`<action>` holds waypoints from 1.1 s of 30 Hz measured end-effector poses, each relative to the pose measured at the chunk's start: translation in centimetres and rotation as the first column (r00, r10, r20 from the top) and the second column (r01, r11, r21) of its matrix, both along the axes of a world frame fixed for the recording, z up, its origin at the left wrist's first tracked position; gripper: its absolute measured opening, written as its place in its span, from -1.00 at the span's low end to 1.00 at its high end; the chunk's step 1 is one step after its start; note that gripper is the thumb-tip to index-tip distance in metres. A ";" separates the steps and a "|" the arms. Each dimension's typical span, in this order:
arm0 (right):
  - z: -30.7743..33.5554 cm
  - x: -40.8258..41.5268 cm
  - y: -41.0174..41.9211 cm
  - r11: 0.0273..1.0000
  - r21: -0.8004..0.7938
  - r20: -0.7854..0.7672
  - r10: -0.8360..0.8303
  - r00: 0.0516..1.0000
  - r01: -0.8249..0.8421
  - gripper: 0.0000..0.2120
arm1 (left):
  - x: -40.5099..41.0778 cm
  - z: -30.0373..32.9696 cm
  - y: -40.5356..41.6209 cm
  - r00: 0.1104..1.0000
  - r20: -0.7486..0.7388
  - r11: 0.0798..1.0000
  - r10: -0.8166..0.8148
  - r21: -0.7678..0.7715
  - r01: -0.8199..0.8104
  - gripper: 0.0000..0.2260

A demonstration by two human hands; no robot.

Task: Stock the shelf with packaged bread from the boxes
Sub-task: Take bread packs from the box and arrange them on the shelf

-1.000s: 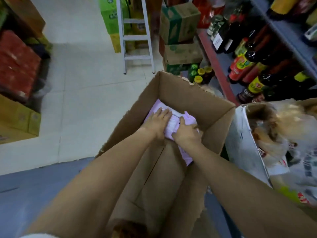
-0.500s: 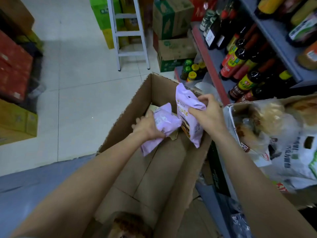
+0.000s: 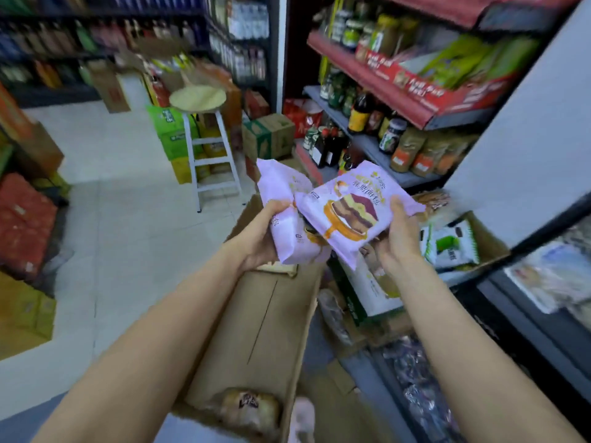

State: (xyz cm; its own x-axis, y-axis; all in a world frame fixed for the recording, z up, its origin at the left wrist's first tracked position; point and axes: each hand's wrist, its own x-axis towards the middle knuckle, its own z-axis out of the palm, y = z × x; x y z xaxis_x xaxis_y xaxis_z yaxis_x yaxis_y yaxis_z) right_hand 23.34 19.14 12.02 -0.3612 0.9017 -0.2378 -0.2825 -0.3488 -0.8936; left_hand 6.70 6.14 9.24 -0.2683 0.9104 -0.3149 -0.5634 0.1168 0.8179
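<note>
Left hand gripping one purple bread pack, right hand gripping another

Lilac bread packs, purple-yellow cake print; brown box; white stool.

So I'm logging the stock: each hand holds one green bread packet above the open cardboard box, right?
Not quite: the head view shows both packets are purple, not green. The left hand holds one purple packet, the right hand another, above the open cardboard box.
</note>
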 end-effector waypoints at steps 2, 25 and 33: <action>3.7 3.0 -1.2 1.000 -0.010 -0.032 0.018 0.999 -0.019 -0.63 | 3.0 4.0 0.6 0.993 0.008 0.989 -0.116 0.095 0.115 -0.56; 20.1 39.2 7.2 0.766 0.296 0.048 -0.609 0.792 0.571 -0.72 | 36.3 23.4 21.2 0.838 -0.539 0.977 0.084 0.209 0.036 -0.76; 20.0 37.9 15.8 0.664 0.570 0.155 -0.665 0.730 0.484 -0.52 | 36.9 24.9 25.5 0.510 -0.754 0.910 0.414 0.363 -0.202 -0.64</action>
State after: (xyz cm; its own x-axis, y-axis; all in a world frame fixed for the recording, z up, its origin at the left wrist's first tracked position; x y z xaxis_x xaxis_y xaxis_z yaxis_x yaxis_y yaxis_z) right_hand 61.27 34.95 32.04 0.2870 0.9201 0.2667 0.0560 0.2618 -0.9635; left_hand 43.55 31.61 34.16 -0.5840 0.7273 0.3606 0.3727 -0.1543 0.9150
